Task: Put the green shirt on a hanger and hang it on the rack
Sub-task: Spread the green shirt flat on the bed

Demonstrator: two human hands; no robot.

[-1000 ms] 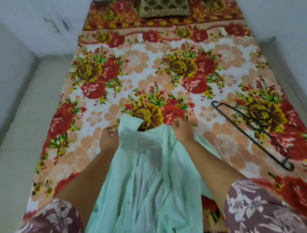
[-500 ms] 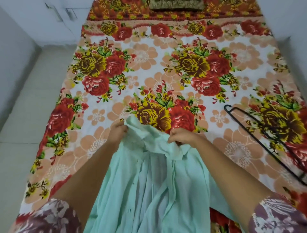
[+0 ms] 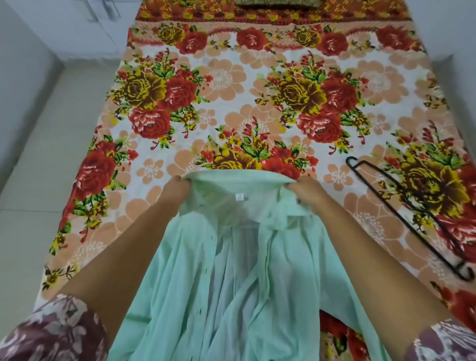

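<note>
The pale green shirt (image 3: 231, 278) hangs down in front of me over the near part of the bed, its collar stretched flat at the top with a small white label showing. My left hand (image 3: 175, 190) grips the collar's left end and my right hand (image 3: 307, 192) grips its right end. A black hanger (image 3: 409, 219) lies flat on the bedspread to the right, about a forearm's length from my right hand. No rack is in view.
The bed carries a floral bedspread (image 3: 231, 103) of red and yellow roses. A dark patterned cushion (image 3: 278, 2) sits at the far end. Pale floor tiles (image 3: 38, 180) run along the left; white walls stand on both sides.
Both hands have moved apart, pulling the bunched collar out into a straight flat edge. The shirt has lifted slightly and its inside label now shows. The hanger lies where it was.
</note>
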